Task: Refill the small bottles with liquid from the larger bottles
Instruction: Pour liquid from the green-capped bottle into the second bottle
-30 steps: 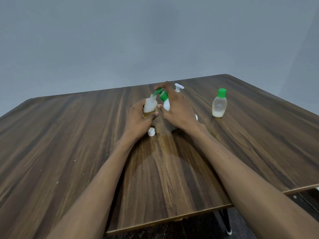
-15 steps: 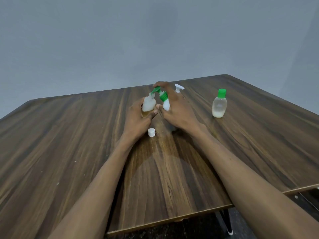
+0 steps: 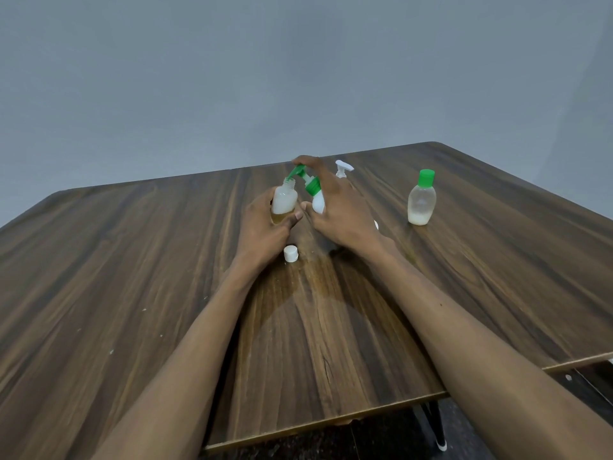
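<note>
A: What does the head view show of the room?

B: A dark wood-grain worktop against a plain grey wall, with dark floor below its near edge.

A: What lies around the hands?

B: A white cap rests on the worktop just beside the left wrist. A white pump head shows behind the right hand, its bottle hidden. A green-capped small bottle stands upright well to the right, with a little pale liquid at its base.

A: And the hands themselves?

B: The left hand has its grip wrapped round an uncapped small bottle, amber liquid low inside. The right hand clasps a white pump bottle, forefinger on its green pump, whose spout sits at the small bottle's mouth.
</note>
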